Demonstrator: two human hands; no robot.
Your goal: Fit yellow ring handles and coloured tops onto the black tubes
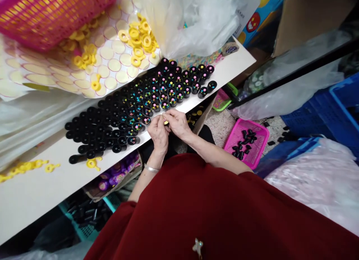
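Note:
My left hand (158,134) and my right hand (177,124) meet at the front edge of the table, fingertips pinched together. Between them shows a small black piece with a yellow edge (166,122), mostly hidden by the fingers; both hands grip it. Just beyond my fingers stand rows of small black cups (165,105). Those toward the right hold coloured beads, many with a pink one on top. Farther left, the black cups (91,130) look dark inside. One black cup (77,159) lies on its side at the front left.
Yellow ring-shaped pieces (140,37) lie on a patterned sheet at the back, near a pink basket (56,20). A clear plastic bag (196,20) rests behind the cups. Another pink basket (246,144) with black pieces sits on the floor. More yellow pieces (25,168) lie left.

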